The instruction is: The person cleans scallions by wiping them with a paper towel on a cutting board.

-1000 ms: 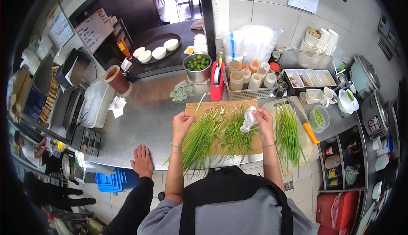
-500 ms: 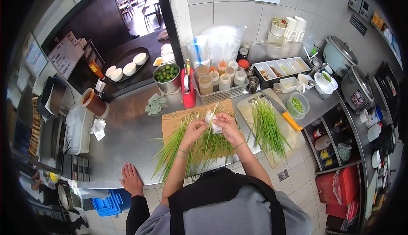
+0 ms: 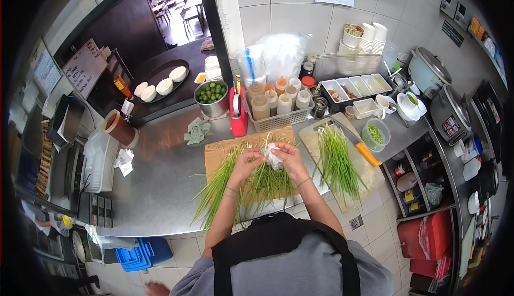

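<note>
Both hands are close together over a brown board (image 3: pixel 214 154) spread with thin green onions (image 3: pixel 227 181). My right hand (image 3: pixel 290 162) grips a crumpled white paper towel (image 3: pixel 274 160) at the pale root end of a green onion. On the other side of the towel, my left hand (image 3: pixel 248 165) is closed in a pinch on the green onion, whose stem is partly covered by the fingers. A second bunch of green onions (image 3: pixel 340 159) lies on a pale cutting board (image 3: pixel 350 202) to the right, beside a knife (image 3: pixel 367 153) with an orange handle.
Behind the boards stand a basket (image 3: pixel 278 120) of sauce bottles, a red dispenser (image 3: pixel 237 116) and a pot (image 3: pixel 213 109) of small green citrus. A tub (image 3: pixel 375 134) of chopped greens sits right. A green cloth (image 3: pixel 197 131) lies left. Another person's hand (image 3: pixel 157 289) shows at bottom left.
The paper towel has shifted slightly right and down with my right hand. My left hand has barely moved. The other person's hand has left the counter edge and dropped towards the bottom of the view.
</note>
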Demonstrator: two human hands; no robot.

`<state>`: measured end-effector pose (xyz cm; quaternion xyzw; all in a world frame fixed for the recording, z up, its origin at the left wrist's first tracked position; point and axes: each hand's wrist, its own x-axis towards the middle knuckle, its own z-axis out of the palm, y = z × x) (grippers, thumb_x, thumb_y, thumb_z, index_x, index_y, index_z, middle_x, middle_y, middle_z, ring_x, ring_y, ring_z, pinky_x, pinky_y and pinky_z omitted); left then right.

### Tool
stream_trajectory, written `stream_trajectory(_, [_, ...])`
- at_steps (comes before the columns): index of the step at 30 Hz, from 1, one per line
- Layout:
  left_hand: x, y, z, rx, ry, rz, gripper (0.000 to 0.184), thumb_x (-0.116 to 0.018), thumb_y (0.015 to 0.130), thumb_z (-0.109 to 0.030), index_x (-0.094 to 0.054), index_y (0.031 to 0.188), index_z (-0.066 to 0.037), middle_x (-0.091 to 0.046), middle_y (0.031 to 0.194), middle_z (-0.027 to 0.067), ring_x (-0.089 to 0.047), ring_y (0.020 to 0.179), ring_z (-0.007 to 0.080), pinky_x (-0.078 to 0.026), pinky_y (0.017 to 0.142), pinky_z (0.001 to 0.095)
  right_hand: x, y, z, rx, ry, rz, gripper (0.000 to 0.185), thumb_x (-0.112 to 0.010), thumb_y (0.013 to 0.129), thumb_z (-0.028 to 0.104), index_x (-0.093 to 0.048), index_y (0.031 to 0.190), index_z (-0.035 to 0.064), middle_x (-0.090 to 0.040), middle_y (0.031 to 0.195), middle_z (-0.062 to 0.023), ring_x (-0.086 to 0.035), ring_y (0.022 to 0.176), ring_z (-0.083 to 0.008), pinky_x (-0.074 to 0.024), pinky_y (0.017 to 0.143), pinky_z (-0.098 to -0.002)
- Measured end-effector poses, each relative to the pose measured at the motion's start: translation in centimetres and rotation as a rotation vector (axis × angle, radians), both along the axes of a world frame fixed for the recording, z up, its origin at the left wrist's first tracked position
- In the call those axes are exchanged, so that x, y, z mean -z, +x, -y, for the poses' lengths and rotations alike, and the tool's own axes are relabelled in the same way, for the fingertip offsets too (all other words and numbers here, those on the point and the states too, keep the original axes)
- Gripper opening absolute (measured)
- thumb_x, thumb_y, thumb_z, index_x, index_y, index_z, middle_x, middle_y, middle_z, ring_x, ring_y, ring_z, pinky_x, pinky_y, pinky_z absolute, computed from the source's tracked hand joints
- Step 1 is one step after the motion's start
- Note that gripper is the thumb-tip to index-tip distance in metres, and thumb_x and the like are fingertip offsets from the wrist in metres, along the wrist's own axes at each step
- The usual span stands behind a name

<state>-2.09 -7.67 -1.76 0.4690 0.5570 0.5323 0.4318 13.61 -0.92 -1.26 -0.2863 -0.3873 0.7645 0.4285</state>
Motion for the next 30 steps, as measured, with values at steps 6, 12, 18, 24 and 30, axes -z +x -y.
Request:
stream_trajectory(6, [-0.6,0.0,-0.1,0.057,-0.004,-0.121,0.016,-0.071,0.069,-0.016,-0.068,0.080,-0.005,-0.052,0.110,0.0158,-0.048,0.105,0.0252,-0.034,0.091,0.0323,0.9,-0.2,-0.2,-0.119,0.106,0.192,0.004,-0.063,0.077,0.004,-0.062,0.080,0.0007,-0.062,0.073,-0.0024,-0.055,0.063,-0.0064,-0.0415,0.055,-0.0188])
stream_trajectory(12, [1.0,-0.7,-0.1,-0.033,0.054,-0.419,0.016,-0.072,0.067,-0.021,-0.068,0.075,-0.008,-0.053,0.107,0.0143,-0.048,0.102,0.0277,-0.035,0.089,0.0359,1.6,-0.7,-0.2,0.021,0.438,0.383,0.008,-0.063,0.078,0.008,-0.058,0.073,0.0025,-0.056,0.065,0.0016,-0.048,0.057,-0.0037,-0.0369,0.051,-0.0190])
stream_trajectory(18, [0.9,-1.0,1.1,-0.064,0.074,-0.516,0.017,-0.072,0.066,-0.021,-0.067,0.075,-0.008,-0.054,0.105,0.0140,-0.049,0.101,0.0282,-0.036,0.087,0.0368,-0.2,-0.7,-1.6,0.092,0.291,0.243,0.006,-0.061,0.079,0.008,-0.058,0.077,0.0034,-0.054,0.065,0.0031,-0.045,0.058,-0.0031,-0.0358,0.051,-0.0191])
stream_trajectory(24, [1.6,-1.7,2.9,-0.101,0.028,-0.525,0.016,-0.072,0.066,-0.022,-0.067,0.074,-0.009,-0.054,0.105,0.0142,-0.049,0.100,0.0296,-0.036,0.087,0.0377,-3.9,0.4,-3.4,0.212,0.301,0.196,0.005,-0.061,0.080,0.008,-0.059,0.078,0.0033,-0.053,0.066,0.0047,-0.044,0.057,-0.0028,-0.0335,0.050,-0.0183])
stream_trajectory(30, [1.6,-2.4,3.1,-0.086,0.048,-0.282,0.017,-0.070,0.069,-0.021,-0.067,0.076,-0.007,-0.055,0.102,0.0152,-0.050,0.099,0.0283,-0.038,0.086,0.0360,-1.8,1.0,-4.2,0.239,0.601,0.457,0.006,-0.061,0.079,0.007,-0.061,0.082,0.0012,-0.058,0.069,0.0010,-0.050,0.061,-0.0049,-0.0384,0.054,-0.0198])
